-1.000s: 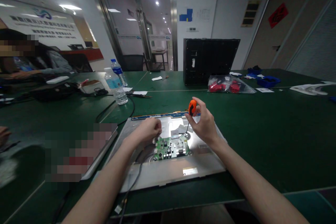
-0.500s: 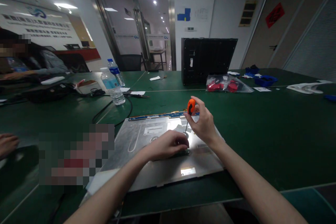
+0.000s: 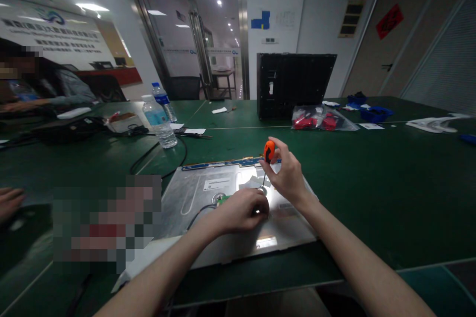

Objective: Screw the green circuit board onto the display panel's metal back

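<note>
My right hand (image 3: 289,174) pinches the orange-and-black handle of a screwdriver (image 3: 269,151), held upright. Its thin shaft points down at a round spot on a silver metal panel (image 3: 193,193) lying flat on the table. My left hand (image 3: 243,210) is low over the panel, left of the screwdriver tip, its fingers curled. From behind that hand sticks out one end of a small green circuit board (image 3: 223,199), with a black cable (image 3: 199,215) running from it. The rest of the board is hidden by the hand. A blue circuit strip (image 3: 219,164) runs along the panel's far edge.
Two water bottles (image 3: 159,121) stand beyond the panel at left, near a black cable. A black monitor-like casing (image 3: 297,86) stands at the back, with a clear bag of red parts (image 3: 322,119) before it. Blue trays (image 3: 375,115) lie farther right. Another person (image 3: 63,84) sits at left.
My left hand has turned slightly, and the green board's end and its cable now show on its far side. The screwdriver has shifted a little left, still upright.
</note>
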Motion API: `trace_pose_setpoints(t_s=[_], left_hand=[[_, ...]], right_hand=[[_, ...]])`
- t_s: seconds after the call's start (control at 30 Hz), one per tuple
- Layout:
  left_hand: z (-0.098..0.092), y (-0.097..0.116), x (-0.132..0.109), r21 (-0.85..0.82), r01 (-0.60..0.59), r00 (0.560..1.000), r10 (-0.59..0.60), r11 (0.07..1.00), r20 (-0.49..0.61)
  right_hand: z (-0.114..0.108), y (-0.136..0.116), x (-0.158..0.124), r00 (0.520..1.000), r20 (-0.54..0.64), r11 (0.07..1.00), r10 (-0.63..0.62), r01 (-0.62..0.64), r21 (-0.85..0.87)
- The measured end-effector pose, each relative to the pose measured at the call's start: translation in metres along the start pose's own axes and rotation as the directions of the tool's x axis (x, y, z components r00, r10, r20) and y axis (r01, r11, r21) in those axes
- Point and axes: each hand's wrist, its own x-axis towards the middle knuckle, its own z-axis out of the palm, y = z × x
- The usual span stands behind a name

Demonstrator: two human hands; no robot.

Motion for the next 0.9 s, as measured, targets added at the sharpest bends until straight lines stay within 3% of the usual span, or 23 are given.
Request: trace_pose_setpoints(t_s=[0.27,0.47,0.6,0.73,0.9], left_hand=[[-0.003,0.003,-0.001,0.101,-0.023,1.000,0.021,0.995,0.020],[-0.006,0.004,-0.003,0.137,-0.009,1.000,0.006,0.990,0.023],[-0.007,0.006,-0.002,0.207,0.011,0.999,-0.019,0.978,0.040],[-0.008,0.007,-0.001,0.250,0.039,0.998,-0.051,0.967,0.042],[-0.008,0.006,-0.002,0.251,0.051,0.998,-0.058,0.967,0.021]], right_hand=[[-0.001,-0.002,0.001,0.999,0.022,0.999,0.028,-0.029,0.026],[-0.022,-0.004,0.010,0.990,0.039,0.976,0.132,-0.137,0.172],[-0.034,-0.004,0.008,0.973,0.143,0.929,0.180,-0.216,0.301],[-0.033,-0.011,-0.002,0.949,0.251,0.869,0.189,-0.281,0.408],[-0.028,-0.021,-0.007,0.961,0.242,0.891,0.135,-0.224,0.394]])
